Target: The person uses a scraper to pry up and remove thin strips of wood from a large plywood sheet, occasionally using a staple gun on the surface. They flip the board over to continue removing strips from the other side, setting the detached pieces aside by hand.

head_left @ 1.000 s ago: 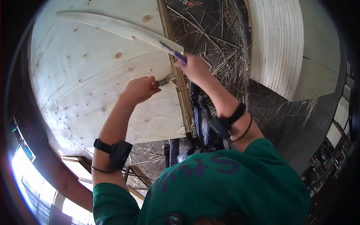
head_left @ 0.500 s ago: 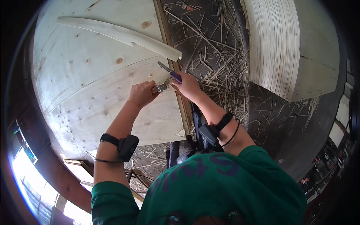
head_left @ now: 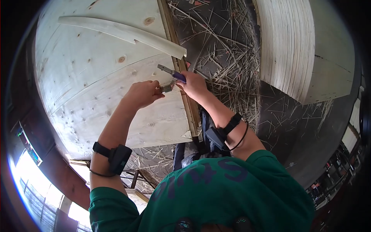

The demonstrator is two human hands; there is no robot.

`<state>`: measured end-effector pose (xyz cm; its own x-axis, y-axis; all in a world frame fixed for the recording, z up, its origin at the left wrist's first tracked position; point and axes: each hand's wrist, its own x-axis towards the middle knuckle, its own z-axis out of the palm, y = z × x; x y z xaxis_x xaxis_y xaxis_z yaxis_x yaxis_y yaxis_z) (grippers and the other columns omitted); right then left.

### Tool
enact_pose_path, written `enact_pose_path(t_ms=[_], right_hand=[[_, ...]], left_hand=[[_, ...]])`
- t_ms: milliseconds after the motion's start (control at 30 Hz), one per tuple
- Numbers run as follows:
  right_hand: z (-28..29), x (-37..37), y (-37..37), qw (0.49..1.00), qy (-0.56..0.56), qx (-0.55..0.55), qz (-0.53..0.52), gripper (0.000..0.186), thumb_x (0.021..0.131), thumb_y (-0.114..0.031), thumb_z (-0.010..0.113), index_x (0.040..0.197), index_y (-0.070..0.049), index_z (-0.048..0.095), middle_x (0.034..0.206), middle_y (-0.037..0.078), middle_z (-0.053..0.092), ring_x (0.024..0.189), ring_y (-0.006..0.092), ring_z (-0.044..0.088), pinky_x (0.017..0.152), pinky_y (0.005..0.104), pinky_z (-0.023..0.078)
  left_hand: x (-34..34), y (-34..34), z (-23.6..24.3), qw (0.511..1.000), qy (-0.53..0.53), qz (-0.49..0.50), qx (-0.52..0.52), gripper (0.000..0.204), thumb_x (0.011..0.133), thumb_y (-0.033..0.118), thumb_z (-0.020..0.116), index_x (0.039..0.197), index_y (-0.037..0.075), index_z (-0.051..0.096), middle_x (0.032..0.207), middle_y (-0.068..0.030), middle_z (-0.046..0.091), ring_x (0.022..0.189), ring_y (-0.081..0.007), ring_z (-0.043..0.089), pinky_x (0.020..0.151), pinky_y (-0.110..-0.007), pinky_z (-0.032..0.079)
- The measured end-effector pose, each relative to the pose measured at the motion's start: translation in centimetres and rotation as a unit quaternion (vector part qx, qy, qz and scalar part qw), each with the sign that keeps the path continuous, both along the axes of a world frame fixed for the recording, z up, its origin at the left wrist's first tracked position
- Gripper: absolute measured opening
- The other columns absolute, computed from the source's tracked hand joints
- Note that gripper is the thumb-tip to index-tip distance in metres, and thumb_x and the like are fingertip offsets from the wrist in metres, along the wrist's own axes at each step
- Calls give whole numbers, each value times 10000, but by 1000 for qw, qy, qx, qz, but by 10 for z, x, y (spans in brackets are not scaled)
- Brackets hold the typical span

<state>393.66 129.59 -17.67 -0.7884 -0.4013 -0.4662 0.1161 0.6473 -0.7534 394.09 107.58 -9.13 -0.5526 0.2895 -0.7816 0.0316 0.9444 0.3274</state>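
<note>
My left hand (head_left: 143,92) is closed on a short metal tool (head_left: 167,87) over the pale knotty plywood panel (head_left: 96,108), near its right edge. Just right of it, my right hand (head_left: 193,86) grips a purple-handled tool (head_left: 178,76) with a grey metal upper part angled up-left; its fingertips meet the end of the metal tool, and whether they also hold it I cannot tell. Above both hands a long, curved pale wood strip (head_left: 116,31) lies across the panel, its right end at the wooden edge rail (head_left: 165,17).
A thick stack of thin wood sheets (head_left: 286,46) stands at the upper right. Between it and the panel, dark floor (head_left: 278,135) is strewn with splinters. My legs and feet show below the panel's right edge. A bright opening is at lower left.
My right hand has come down and toward me from the wood strip to beside my left hand, carrying the purple-handled tool. My left hand has shifted only slightly.
</note>
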Motion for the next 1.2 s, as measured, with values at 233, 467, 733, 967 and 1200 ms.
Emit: enact_pose_path(t_ms=[233, 467, 733, 967, 1200], right_hand=[[-26, -25, 13, 1000, -23, -19, 11, 186, 856, -221, 711, 979, -93, 653, 895, 142, 678, 868, 375, 654, 729, 484, 498], [-31, -51, 10, 998, -42, -29, 21, 203, 851, -237, 722, 962, -86, 644, 895, 140, 673, 875, 376, 653, 735, 482, 499], [-38, -59, 3, 999, -48, -8, 3, 275, 841, -273, 746, 979, -71, 621, 878, 161, 670, 854, 385, 656, 726, 477, 502], [-46, -59, -20, 998, -50, 20, -30, 406, 802, -349, 797, 959, -38, 590, 826, 184, 661, 803, 400, 653, 685, 473, 489], [17, -8, -43, 999, -25, 28, -16, 393, 822, -372, 774, 959, -49, 596, 790, 170, 662, 780, 381, 669, 679, 456, 513]], left_hand=[[-13, 13, -30, 999, 35, -8, -5, 402, 875, 468, 669, 973, 84, 600, 915, -90, 676, 811, -315, 679, 687, -444, 530], [-28, 8, -39, 996, 85, -35, -7, 397, 862, 456, 683, 977, 87, 594, 882, -96, 659, 781, -301, 682, 642, -438, 533], [-42, -1, -54, 993, 113, -36, 15, 354, 855, 415, 696, 960, 92, 594, 833, -88, 649, 732, -292, 681, 607, -434, 530], [-20, -35, -89, 977, 208, -16, 47, 235, 800, 286, 727, 890, 125, 581, 771, -64, 625, 682, -296, 662, 577, -428, 521], [41, -59, -51, 959, 273, -13, 73, 225, 745, 263, 749, 840, 145, 582, 729, -51, 615, 661, -278, 658, 560, -421, 519]])
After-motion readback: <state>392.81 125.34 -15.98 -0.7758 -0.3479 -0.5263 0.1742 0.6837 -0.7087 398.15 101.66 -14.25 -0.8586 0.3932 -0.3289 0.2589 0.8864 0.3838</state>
